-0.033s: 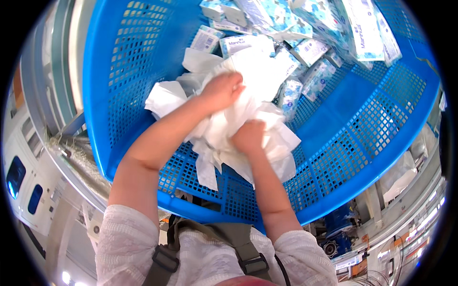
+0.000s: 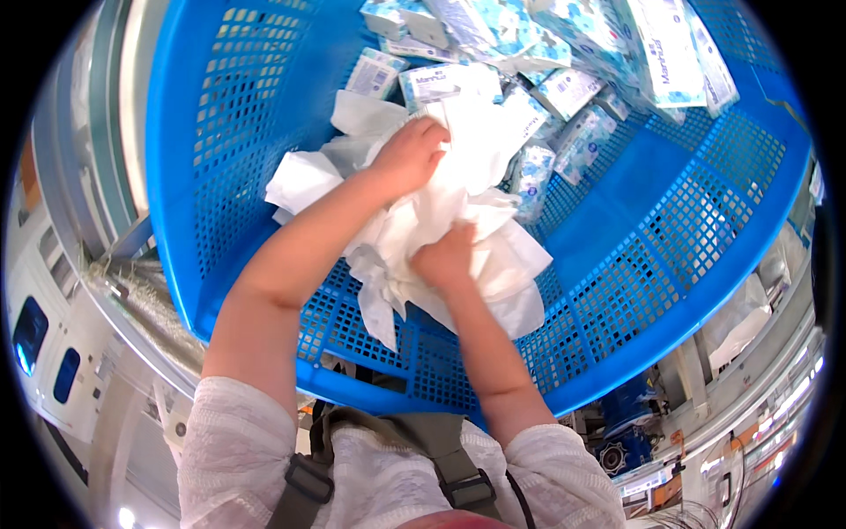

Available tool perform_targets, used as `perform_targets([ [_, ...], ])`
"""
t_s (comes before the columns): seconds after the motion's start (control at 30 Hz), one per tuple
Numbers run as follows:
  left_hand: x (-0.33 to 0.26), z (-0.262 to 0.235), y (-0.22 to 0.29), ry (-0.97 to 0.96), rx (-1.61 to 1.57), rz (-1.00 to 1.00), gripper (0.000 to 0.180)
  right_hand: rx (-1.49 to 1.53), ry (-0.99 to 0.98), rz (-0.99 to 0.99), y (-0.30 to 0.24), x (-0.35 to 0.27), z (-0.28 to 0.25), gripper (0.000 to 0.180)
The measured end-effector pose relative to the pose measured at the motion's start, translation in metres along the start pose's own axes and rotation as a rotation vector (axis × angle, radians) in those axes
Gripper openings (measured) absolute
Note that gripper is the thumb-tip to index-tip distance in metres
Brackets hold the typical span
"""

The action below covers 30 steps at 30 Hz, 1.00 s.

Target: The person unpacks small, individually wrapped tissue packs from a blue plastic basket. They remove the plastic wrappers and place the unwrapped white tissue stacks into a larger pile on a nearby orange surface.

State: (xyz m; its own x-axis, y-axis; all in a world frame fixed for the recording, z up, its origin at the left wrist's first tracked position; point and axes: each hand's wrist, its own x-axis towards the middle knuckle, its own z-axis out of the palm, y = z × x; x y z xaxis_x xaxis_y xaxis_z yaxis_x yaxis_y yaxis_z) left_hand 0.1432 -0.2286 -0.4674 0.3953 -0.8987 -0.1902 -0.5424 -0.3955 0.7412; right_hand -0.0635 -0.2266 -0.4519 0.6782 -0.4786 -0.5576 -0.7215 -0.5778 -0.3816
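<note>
A loose heap of white tissue sheets (image 2: pixel 493 264) lies in a big blue perforated plastic basket (image 2: pixel 670 264). My left hand (image 2: pixel 407 157) reaches into the upper part of the heap, its fingers curled into the paper. Closer to me, my right hand (image 2: pixel 445 256) is fisted on a bunch of the same sheets near the middle of the heap. Several small tissue packets (image 2: pixel 564 88) with a blue-and-white pattern are piled at the basket's far side, just beyond the heap.
The basket's near rim (image 2: pixel 388 397) sits right in front of my chest. Grey metal framing (image 2: pixel 132 291) runs along the left, with white equipment (image 2: pixel 44 344) beyond. Blue machine parts (image 2: pixel 630 423) and white bags (image 2: pixel 740 322) sit lower right.
</note>
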Motion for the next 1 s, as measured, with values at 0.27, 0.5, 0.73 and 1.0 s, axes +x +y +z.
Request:
perform_targets([
  [0.27, -0.006, 0.009, 0.016, -0.959, 0.717, -0.199, 0.024, 0.522, 0.374, 0.124, 0.031, 0.023, -0.045, 0.054],
  [0.5, 0.029, -0.04, 0.02, -1.225, 0.397, -0.108, 0.02, 1.058, -0.436, 0.308, 0.011, 0.077, 0.003, 0.05],
  [0.73, 0.062, 0.024, -0.068, -0.565, 0.33, -0.399, 0.04, 0.302, -0.214, -0.223, -0.021, 0.01, -0.015, 0.054],
  [1.0, 0.006, 0.09, -0.105, -0.69, 0.684, -0.298, 0.059, 0.335, 0.182, -0.116, -0.024, 0.029, -0.086, 0.043],
])
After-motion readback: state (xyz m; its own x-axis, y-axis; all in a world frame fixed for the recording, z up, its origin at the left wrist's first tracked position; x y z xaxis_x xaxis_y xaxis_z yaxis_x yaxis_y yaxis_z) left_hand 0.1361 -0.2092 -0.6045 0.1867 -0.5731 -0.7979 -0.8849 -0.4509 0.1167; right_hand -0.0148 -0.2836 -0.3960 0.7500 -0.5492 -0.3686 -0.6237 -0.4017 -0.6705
